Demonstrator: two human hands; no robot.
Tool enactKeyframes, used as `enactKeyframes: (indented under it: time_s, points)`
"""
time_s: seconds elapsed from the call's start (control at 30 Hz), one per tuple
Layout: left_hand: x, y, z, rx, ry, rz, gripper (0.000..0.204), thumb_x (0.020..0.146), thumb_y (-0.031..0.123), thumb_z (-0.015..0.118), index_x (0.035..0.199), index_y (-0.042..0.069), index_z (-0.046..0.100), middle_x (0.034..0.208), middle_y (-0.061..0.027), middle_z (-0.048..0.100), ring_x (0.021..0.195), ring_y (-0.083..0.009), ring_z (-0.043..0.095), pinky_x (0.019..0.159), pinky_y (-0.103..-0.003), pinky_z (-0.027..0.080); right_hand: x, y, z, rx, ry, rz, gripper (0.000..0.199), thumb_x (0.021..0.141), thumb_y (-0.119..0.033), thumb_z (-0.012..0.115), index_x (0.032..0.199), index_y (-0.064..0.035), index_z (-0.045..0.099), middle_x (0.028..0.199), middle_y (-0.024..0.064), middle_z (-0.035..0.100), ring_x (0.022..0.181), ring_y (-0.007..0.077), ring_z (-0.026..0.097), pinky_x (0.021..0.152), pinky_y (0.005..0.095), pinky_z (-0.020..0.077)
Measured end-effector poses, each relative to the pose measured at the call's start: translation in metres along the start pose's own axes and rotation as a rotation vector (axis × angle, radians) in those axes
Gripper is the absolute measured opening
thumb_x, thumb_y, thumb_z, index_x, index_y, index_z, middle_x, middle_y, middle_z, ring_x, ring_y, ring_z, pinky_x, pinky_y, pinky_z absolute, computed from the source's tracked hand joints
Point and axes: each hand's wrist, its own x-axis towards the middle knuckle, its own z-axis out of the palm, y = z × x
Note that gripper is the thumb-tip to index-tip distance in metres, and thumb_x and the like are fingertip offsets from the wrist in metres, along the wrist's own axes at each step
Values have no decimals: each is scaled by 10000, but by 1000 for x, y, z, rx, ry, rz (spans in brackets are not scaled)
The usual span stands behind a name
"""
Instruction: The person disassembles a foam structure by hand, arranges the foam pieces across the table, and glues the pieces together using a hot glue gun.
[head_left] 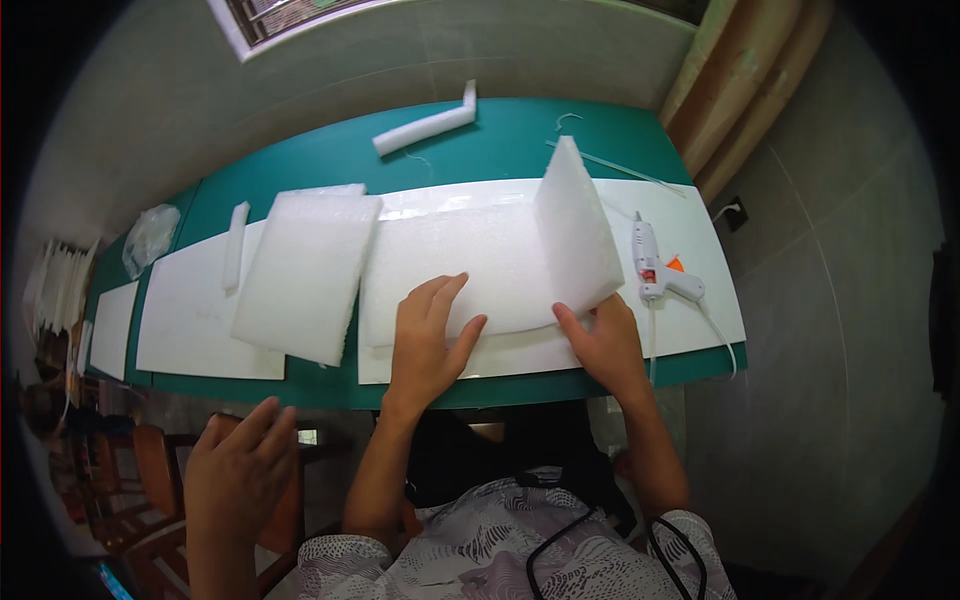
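A white foam sheet (455, 240) lies flat in front of me, and at its right end a foam panel (575, 215) stands upright, slightly tilted. I cannot tell whether the two are joined. My left hand (425, 340) rests near the flat sheet's front edge, its fingers apart and nothing in them. At the panel's lower near corner, my right hand (610, 340) grips the foam, thumb on the inner side and fingers partly hidden behind it. To the right, a white glue gun (655, 268) with an orange part lies on the white board (450, 368).
More foam sheets (305, 265) are stacked at left, beside a narrow foam strip (235, 250). An angled foam piece (425, 130) lies at the back of the green table (540, 115). Another person's hand (240, 465) is at lower left. A plastic bag (152, 240) sits far left.
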Motion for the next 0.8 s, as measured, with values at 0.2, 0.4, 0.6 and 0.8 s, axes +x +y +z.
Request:
enactKeyframes:
  time_s: [0.2,0.4,0.6,0.8]
  points:
    - [-37,-4,-10,318,-80,-71,457,824,202,705,1244,81,574,1350,-147,502,1314,-346,417,1097,-516,265,-3,-7,13,22,-17,41,273,869,-164,614,997,76,588,780,241,611,692,398,603,648,450,480]
    - [-20,5,4,210,-73,-37,518,830,211,702,1281,32,521,1319,-190,507,1258,-364,456,1056,-489,329,-5,8,15,-112,-25,28,352,869,-137,613,1146,73,554,788,240,608,716,377,597,672,449,478]
    - [29,60,70,-292,60,-68,602,790,172,722,1284,-46,456,1192,-220,558,991,-384,589,851,-445,475,-2,-5,-7,37,-222,-182,574,827,-60,606,1361,51,427,960,243,618,882,373,576,817,417,479]
    - [34,61,89,-91,126,15,566,720,57,723,1240,-30,516,1088,-189,577,888,-337,610,722,-393,525,26,55,-97,-371,-76,-244,565,739,-2,574,1297,-67,514,1157,167,607,1098,358,541,985,421,416]
